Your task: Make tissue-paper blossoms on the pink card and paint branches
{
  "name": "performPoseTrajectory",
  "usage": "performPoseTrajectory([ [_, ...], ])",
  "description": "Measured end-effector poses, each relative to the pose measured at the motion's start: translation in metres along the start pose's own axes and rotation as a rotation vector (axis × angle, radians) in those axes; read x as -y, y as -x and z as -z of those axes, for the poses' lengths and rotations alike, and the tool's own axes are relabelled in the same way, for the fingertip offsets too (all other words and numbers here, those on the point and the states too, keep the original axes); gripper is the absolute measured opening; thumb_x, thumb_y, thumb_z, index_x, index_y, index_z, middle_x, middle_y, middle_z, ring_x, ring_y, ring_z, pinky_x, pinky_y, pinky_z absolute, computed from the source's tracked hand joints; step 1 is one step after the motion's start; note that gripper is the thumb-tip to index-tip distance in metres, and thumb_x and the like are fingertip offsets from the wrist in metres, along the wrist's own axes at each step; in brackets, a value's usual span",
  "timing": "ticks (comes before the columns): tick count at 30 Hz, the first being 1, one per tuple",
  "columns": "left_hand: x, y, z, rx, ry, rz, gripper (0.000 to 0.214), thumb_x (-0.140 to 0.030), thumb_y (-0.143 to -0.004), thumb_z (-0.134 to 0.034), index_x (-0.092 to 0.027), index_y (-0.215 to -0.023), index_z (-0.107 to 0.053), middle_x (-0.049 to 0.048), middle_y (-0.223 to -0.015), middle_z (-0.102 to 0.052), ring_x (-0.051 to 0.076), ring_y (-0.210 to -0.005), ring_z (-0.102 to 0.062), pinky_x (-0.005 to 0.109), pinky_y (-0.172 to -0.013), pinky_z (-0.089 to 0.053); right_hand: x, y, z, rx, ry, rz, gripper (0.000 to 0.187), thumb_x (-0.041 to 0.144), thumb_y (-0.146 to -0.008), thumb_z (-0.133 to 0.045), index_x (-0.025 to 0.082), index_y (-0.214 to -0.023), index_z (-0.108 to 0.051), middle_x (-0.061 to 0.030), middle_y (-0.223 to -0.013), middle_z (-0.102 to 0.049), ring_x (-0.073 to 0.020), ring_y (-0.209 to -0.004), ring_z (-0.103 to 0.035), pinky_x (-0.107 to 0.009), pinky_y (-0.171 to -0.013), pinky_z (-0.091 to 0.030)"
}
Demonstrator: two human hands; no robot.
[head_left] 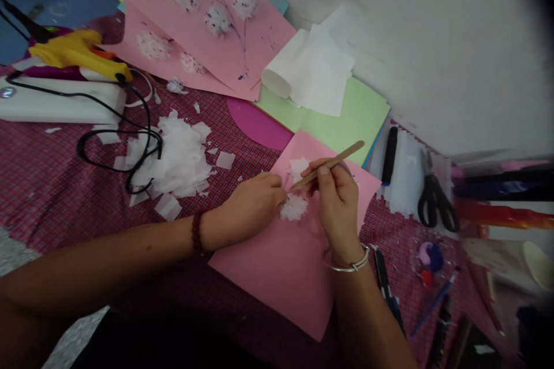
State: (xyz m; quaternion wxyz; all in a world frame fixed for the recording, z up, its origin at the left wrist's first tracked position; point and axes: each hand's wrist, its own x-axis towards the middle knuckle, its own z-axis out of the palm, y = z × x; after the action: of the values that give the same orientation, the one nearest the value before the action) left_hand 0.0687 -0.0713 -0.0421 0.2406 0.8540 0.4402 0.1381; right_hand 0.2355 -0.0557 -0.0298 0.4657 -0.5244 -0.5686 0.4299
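A pink paper sheet [281,265] lies on the checked red cloth in front of me. On it sit white tissue tufts [294,207], one under my fingers and another just beyond. My right hand [337,202] is closed round a wooden stick [333,162], whose lower tip points down at the nearer tuft. My left hand [253,204] rests on the sheet's left edge, fingers curled together and touching that tuft; whether it pinches the tissue I cannot make out.
A pile of white tissue scraps [177,161] lies left of the sheet, beside a black cord [116,144] and a yellow glue gun [78,52]. Finished pink sheets [208,29], a tissue roll [298,69], green paper [346,115], scissors [435,196] and pens [497,190] surround it.
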Motion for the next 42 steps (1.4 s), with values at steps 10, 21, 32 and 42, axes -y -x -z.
performPoseTrajectory([
  [10, 0.001, 0.000, -0.003, -0.055, 0.066, -0.019, 0.021, -0.012, -0.087, -0.042, -0.014, -0.080, -0.062, 0.0047, -0.077, -0.059, 0.016, -0.073, -0.054, 0.028, -0.068, -0.044, -0.003, -0.001, -0.003, 0.112, 0.097, 0.030, 0.017, 0.028, -0.094, -0.042, 0.022, -0.089, -0.057, 0.0013, -0.077, -0.053, -0.0077, -0.056, -0.051, -0.024, -0.050, -0.042],
  [21, 0.022, -0.004, -0.004, -0.217, 0.373, 0.126, 0.026, -0.003, -0.073, -0.043, -0.015, -0.087, -0.061, 0.0025, -0.082, -0.064, 0.013, -0.075, -0.058, 0.027, -0.071, -0.047, 0.000, -0.001, -0.006, 0.144, 0.201, 0.052, 0.021, 0.026, -0.094, -0.039, 0.022, -0.080, -0.054, 0.0009, -0.076, -0.051, -0.0092, -0.059, -0.052, -0.026, -0.053, -0.043],
  [32, 0.025, -0.005, -0.006, -0.217, 0.332, 0.081, 0.023, -0.004, -0.072, -0.042, -0.015, -0.084, -0.060, 0.0008, -0.074, -0.060, 0.012, -0.069, -0.054, 0.025, -0.064, -0.041, 0.005, 0.003, -0.008, 0.222, 0.285, 0.146, 0.021, 0.026, -0.094, -0.040, 0.022, -0.079, -0.055, -0.0006, -0.078, -0.053, -0.0116, -0.065, -0.052, -0.029, -0.058, -0.041],
  [42, 0.024, -0.004, -0.003, -0.205, 0.393, 0.100, 0.032, -0.001, -0.068, -0.042, -0.014, -0.089, -0.061, 0.0023, -0.082, -0.064, 0.013, -0.074, -0.058, 0.024, -0.068, -0.046, -0.003, -0.004, 0.012, -0.271, -0.169, 0.056, 0.017, 0.031, -0.091, -0.045, 0.021, -0.082, -0.056, 0.0016, -0.071, -0.056, -0.0070, -0.046, -0.047, -0.022, -0.041, -0.037],
])
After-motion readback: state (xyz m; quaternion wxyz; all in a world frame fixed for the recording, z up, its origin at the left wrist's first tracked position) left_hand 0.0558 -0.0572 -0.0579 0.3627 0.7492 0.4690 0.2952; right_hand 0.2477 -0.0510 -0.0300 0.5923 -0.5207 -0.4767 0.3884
